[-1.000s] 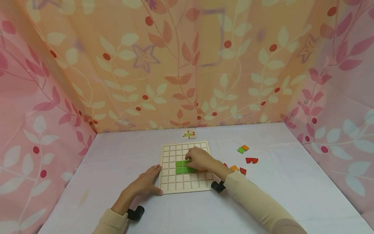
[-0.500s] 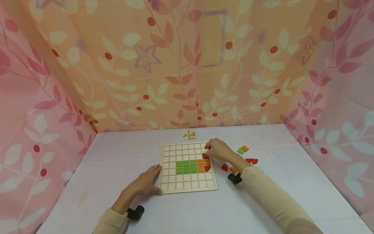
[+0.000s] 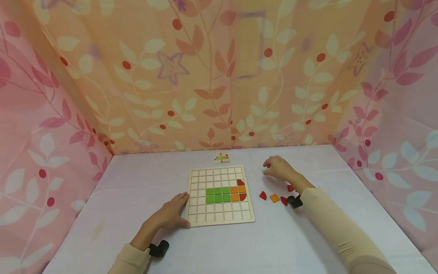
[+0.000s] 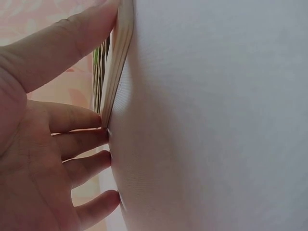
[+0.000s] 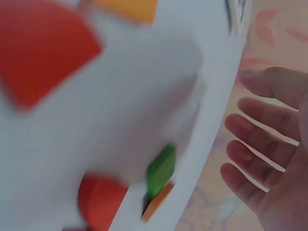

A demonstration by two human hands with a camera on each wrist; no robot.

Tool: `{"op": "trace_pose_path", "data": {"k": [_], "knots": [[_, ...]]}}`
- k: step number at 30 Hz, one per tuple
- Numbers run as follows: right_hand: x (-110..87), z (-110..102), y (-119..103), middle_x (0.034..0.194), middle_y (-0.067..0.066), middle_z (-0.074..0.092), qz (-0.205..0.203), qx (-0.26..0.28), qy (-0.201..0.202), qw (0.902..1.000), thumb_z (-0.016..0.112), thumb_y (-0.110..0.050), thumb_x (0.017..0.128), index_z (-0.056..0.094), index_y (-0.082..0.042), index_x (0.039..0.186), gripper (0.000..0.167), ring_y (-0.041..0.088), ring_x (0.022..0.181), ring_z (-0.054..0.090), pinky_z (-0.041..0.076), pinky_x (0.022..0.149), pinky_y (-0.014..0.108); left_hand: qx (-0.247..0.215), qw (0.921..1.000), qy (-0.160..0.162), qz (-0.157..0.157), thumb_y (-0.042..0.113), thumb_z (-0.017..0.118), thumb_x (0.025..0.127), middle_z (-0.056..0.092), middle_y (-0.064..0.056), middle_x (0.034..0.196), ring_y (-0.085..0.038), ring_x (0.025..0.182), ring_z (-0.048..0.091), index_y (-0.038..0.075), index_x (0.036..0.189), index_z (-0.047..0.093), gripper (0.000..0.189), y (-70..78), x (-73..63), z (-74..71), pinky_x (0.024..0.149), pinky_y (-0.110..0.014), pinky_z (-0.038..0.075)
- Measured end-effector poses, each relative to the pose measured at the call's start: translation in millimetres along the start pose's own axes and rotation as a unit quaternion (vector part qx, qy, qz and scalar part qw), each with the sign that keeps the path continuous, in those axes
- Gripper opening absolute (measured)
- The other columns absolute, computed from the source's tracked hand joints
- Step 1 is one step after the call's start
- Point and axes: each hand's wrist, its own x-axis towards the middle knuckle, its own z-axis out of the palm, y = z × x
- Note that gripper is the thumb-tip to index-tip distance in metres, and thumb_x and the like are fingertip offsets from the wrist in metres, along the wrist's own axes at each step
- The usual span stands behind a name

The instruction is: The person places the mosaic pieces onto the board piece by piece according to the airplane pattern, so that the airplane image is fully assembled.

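My left hand point(image 3: 171, 211) rests against the left edge of a pale wooden grid board point(image 3: 202, 219), thumb at its near corner. In the left wrist view the extended fingers point(image 4: 79, 171) touch the board's edge. On the board lie two rows of green square tiles point(image 3: 218, 195), orange tiles point(image 3: 234, 193) to their right, and red quarter-round pieces point(image 3: 242, 197) above and below the right end. My right hand point(image 3: 280, 168) hovers right of the board with nothing in it. Below its loosely bent fingers, the right wrist view shows a green tile point(image 5: 161, 171) and an orange tile point(image 5: 158, 202).
Loose red quarter-round pieces point(image 3: 262, 195) and an orange square tile point(image 3: 274, 198) lie right of the board. A small pattern card point(image 3: 221, 156) lies behind it. Patterned cloth walls point(image 3: 212, 76) enclose the white table point(image 3: 137, 171) at the back and sides.
My right hand has moved right, from over the green tiles, past the board's right edge, to above the loose tiles. A red piece at the upper right is now uncovered. The left hand stays put.
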Motion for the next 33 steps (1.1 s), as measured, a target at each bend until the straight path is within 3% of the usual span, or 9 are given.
{"op": "trace_pose_path", "data": {"k": [8, 22, 26, 33], "knots": [[-6.6, -4.9, 26.6, 0.101, 0.015, 0.069, 0.041, -0.015, -0.034, 0.9984, 0.071, -0.020, 0.086, 0.070, 0.002, 0.111, 0.034, 0.030, 0.097, 0.057, 0.049, 0.094, 0.048, -0.004, 1.0000, -0.004, 0.001, 0.025, 0.089, 0.065, 0.031, -0.019, 0.157, -0.040, 0.148, 0.024, -0.001, 0.149, 0.035, 0.103, -0.8, 0.8, -0.2, 0.114, -0.063, 0.025], [-15.2, -3.2, 50.4, 0.094, 0.010, 0.068, 0.080, -0.004, -0.066, 0.9946, 0.076, -0.020, 0.082, 0.072, 0.000, 0.103, 0.029, 0.025, 0.090, 0.054, 0.052, 0.088, 0.044, -0.003, 1.0000, 0.000, 0.002, 0.025, 0.090, 0.064, 0.032, -0.018, 0.157, -0.039, 0.147, 0.025, -0.001, 0.148, 0.036, 0.103, -1.4, 0.0, -0.4, 0.115, -0.062, 0.025], [-15.9, -1.2, 52.0, 0.097, 0.011, 0.069, 0.084, -0.002, -0.067, 0.9942, 0.075, -0.017, 0.083, 0.072, 0.001, 0.105, 0.029, 0.025, 0.089, 0.056, 0.053, 0.090, 0.045, -0.005, 1.0000, -0.001, 0.000, 0.025, 0.090, 0.064, 0.032, -0.019, 0.157, -0.039, 0.148, 0.024, -0.001, 0.148, 0.036, 0.103, -1.0, 0.2, -1.3, 0.115, -0.062, 0.024], [-17.9, 0.6, 45.7, 0.099, 0.013, 0.070, 0.052, -0.003, -0.046, 0.9976, 0.073, -0.013, 0.082, 0.071, 0.003, 0.106, 0.029, 0.026, 0.090, 0.058, 0.052, 0.090, 0.047, -0.006, 1.0000, -0.003, 0.001, 0.026, 0.089, 0.065, 0.031, -0.019, 0.157, -0.040, 0.148, 0.024, -0.001, 0.149, 0.035, 0.103, 0.4, 0.2, -1.6, 0.115, -0.063, 0.024]]}}
